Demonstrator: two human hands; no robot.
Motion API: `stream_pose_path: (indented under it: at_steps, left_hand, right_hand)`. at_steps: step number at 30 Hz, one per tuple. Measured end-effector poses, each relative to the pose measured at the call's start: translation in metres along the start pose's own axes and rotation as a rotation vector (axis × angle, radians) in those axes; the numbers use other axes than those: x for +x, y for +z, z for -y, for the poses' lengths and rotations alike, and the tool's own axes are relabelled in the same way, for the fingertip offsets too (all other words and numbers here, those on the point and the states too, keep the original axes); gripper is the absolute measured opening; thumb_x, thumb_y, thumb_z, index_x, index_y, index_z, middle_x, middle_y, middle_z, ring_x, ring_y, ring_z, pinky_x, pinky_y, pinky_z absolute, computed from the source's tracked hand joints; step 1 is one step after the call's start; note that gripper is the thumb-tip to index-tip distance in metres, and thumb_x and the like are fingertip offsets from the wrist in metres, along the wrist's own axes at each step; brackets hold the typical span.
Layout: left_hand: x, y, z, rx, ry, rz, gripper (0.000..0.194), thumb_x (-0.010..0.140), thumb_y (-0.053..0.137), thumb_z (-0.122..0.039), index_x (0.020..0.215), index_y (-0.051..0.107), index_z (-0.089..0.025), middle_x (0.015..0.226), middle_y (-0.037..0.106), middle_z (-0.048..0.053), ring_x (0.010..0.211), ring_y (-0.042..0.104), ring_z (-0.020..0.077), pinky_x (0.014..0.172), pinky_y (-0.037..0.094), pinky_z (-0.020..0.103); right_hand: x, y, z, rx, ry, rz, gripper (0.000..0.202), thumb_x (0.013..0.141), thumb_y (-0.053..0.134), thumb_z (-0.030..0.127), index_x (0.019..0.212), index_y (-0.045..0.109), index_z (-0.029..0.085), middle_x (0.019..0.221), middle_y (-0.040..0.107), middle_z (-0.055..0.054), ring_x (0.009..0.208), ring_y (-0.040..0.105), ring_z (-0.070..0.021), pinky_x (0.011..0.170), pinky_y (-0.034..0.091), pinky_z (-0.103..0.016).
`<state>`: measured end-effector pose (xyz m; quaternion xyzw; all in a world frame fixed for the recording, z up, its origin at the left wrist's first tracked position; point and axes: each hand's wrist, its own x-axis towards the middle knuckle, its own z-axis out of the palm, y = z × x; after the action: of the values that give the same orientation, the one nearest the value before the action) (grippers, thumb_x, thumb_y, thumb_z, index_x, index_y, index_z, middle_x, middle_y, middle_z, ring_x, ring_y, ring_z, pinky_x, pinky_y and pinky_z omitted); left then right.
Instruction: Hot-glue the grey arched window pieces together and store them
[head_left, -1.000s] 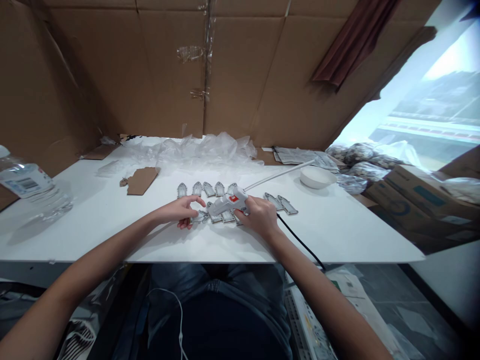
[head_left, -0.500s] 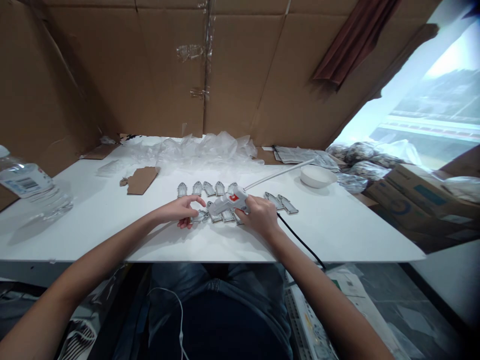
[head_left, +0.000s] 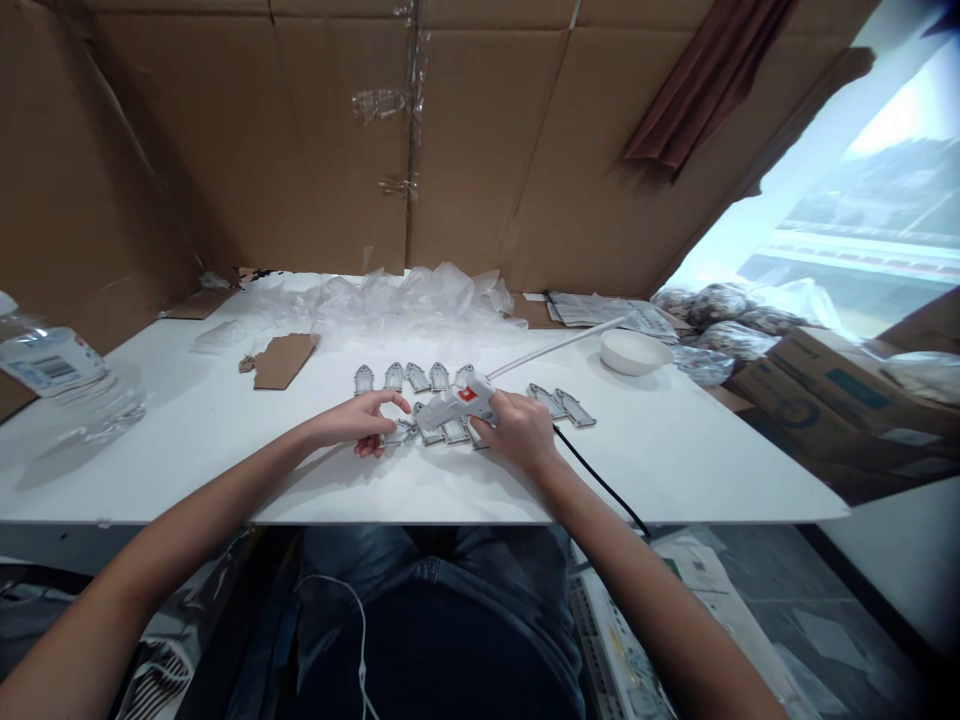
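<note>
In my right hand (head_left: 523, 430) is a white glue gun (head_left: 459, 402) with a long clear glue stick (head_left: 559, 347) rising from its back. Its nozzle points left, close to a small silver-grey, arch-shaped piece (head_left: 400, 433) near the table's front. My left hand (head_left: 365, 420) is closed around the left end of that piece, thumb and fingers curled. More pieces of the same shape (head_left: 454, 431) lie under and beside the gun. Behind them is a row of several others (head_left: 416, 377), and a few (head_left: 574, 408) lie right of my right hand.
A water bottle (head_left: 67, 375) stands at the left. Torn cardboard (head_left: 285, 361) and crumpled clear plastic (head_left: 420, 298) lie toward the back, below a cardboard wall (head_left: 300, 140). At right are a white bowl (head_left: 636, 353) and stacked boxes (head_left: 847, 390). A black cord (head_left: 600, 480) crosses the front edge.
</note>
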<state>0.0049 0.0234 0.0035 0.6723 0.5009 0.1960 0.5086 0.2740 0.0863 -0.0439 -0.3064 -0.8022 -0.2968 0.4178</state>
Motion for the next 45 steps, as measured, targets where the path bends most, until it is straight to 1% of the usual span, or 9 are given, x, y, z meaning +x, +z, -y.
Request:
stream_pose_path:
  at_steps: [7, 12, 16, 20, 25, 30, 36, 41, 45]
  left_hand:
    - [-0.0008, 0.0007, -0.0015, 0.004, -0.007, -0.002, 0.040, 0.078, 0.047, -0.019, 0.117, 0.042, -0.016, 0.054, 0.059, 0.001, 0.037, 0.045, 0.0089, 0.037, 0.036, 0.016]
    - [-0.0010, 0.0002, -0.0009, 0.010, 0.000, -0.004, 0.039, 0.078, 0.046, -0.019, 0.117, 0.041, -0.016, 0.055, 0.059, 0.001, 0.038, 0.045, 0.0090, 0.037, 0.036, 0.017]
    - [-0.0005, -0.0001, 0.0008, 0.003, 0.004, 0.006, 0.040, 0.078, 0.046, -0.020, 0.117, 0.041, -0.016, 0.055, 0.060, 0.001, 0.039, 0.045, 0.0089, 0.037, 0.037, 0.016]
    - [0.0006, -0.0005, 0.0025, 0.000, 0.006, 0.004, 0.038, 0.078, 0.046, -0.019, 0.116, 0.041, -0.017, 0.055, 0.060, 0.000, 0.038, 0.046, 0.0091, 0.037, 0.037, 0.016]
    - [0.0003, 0.0001, 0.0010, -0.005, 0.005, 0.003, 0.039, 0.077, 0.046, -0.019, 0.116, 0.041, -0.016, 0.054, 0.059, 0.000, 0.038, 0.046, 0.0091, 0.037, 0.036, 0.016]
    - [-0.0012, 0.0012, -0.0018, -0.003, -0.002, -0.005, 0.040, 0.076, 0.047, -0.019, 0.115, 0.041, -0.015, 0.054, 0.059, 0.000, 0.037, 0.046, 0.0092, 0.037, 0.035, 0.016]
    - [-0.0016, 0.0009, -0.0019, -0.003, 0.003, 0.001, 0.040, 0.077, 0.048, -0.020, 0.116, 0.041, -0.015, 0.054, 0.058, 0.000, 0.037, 0.045, 0.0087, 0.038, 0.035, 0.016]
    - [-0.0009, -0.0002, -0.0001, 0.004, 0.013, 0.011, 0.041, 0.078, 0.049, -0.021, 0.117, 0.040, -0.015, 0.055, 0.059, 0.000, 0.038, 0.046, 0.0089, 0.038, 0.036, 0.016]
    - [-0.0018, -0.0003, -0.0011, -0.002, 0.007, 0.017, 0.043, 0.077, 0.050, -0.022, 0.118, 0.039, -0.014, 0.056, 0.059, 0.001, 0.039, 0.046, 0.0089, 0.039, 0.036, 0.016]
  right_hand:
    - [-0.0009, 0.0007, -0.0006, -0.042, 0.011, 0.054, 0.030, 0.082, 0.053, 0.040, 0.069, 0.055, 0.013, 0.059, 0.053, -0.004, 0.057, 0.049, -0.0132, 0.054, 0.025, -0.026]
    - [0.0003, 0.0001, -0.0004, -0.030, -0.017, -0.007, 0.031, 0.083, 0.051, 0.039, 0.069, 0.055, 0.012, 0.057, 0.053, -0.004, 0.055, 0.048, -0.0127, 0.054, 0.025, -0.026]
    - [0.0016, -0.0007, 0.0002, -0.017, -0.020, -0.015, 0.030, 0.084, 0.050, 0.038, 0.069, 0.054, 0.012, 0.058, 0.053, -0.005, 0.055, 0.048, -0.0124, 0.054, 0.024, -0.025]
    - [0.0028, -0.0001, 0.0013, -0.040, -0.003, -0.044, 0.032, 0.083, 0.049, 0.040, 0.067, 0.054, 0.012, 0.055, 0.052, -0.004, 0.054, 0.048, -0.0125, 0.053, 0.023, -0.025]
    - [0.0034, 0.0007, 0.0022, -0.066, 0.028, -0.017, 0.031, 0.079, 0.052, 0.041, 0.067, 0.055, 0.013, 0.055, 0.052, -0.004, 0.054, 0.048, -0.0122, 0.053, 0.025, -0.025]
    - [0.0030, 0.0011, 0.0018, -0.074, 0.022, -0.060, 0.031, 0.079, 0.052, 0.042, 0.066, 0.054, 0.014, 0.055, 0.052, -0.004, 0.053, 0.047, -0.0115, 0.053, 0.024, -0.025]
    - [0.0024, 0.0006, 0.0015, -0.066, 0.043, -0.023, 0.031, 0.078, 0.051, 0.042, 0.067, 0.055, 0.013, 0.056, 0.053, -0.004, 0.053, 0.048, -0.0117, 0.054, 0.024, -0.025]
    - [0.0037, 0.0001, 0.0013, -0.079, 0.018, -0.077, 0.030, 0.077, 0.054, 0.041, 0.064, 0.053, 0.014, 0.055, 0.052, -0.003, 0.052, 0.046, -0.0110, 0.053, 0.024, -0.025]
    - [0.0043, 0.0002, 0.0014, -0.077, 0.008, -0.086, 0.028, 0.077, 0.053, 0.039, 0.064, 0.052, 0.014, 0.054, 0.051, -0.003, 0.053, 0.046, -0.0110, 0.053, 0.024, -0.025]
